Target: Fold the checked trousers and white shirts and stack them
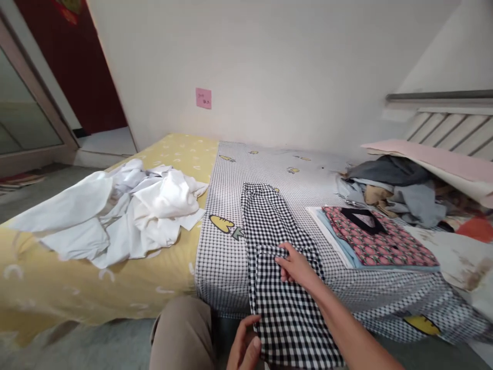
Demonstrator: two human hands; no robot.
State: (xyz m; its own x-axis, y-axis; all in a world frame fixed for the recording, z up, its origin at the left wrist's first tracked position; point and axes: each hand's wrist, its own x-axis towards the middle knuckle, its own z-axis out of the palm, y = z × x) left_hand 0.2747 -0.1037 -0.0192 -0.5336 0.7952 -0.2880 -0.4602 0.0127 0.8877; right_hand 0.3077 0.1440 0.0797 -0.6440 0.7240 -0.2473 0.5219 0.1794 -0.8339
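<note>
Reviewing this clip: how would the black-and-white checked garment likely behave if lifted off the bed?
The checked garment is probably floppy: it is creased cloth lying along the bed. It looks thin, so likely light for its size. Lifted only where the right hand holds its middle, it would probably sag on both sides, as cloth extends well beyond that grip.

Soft light dims toward the stretched edges.
</note>
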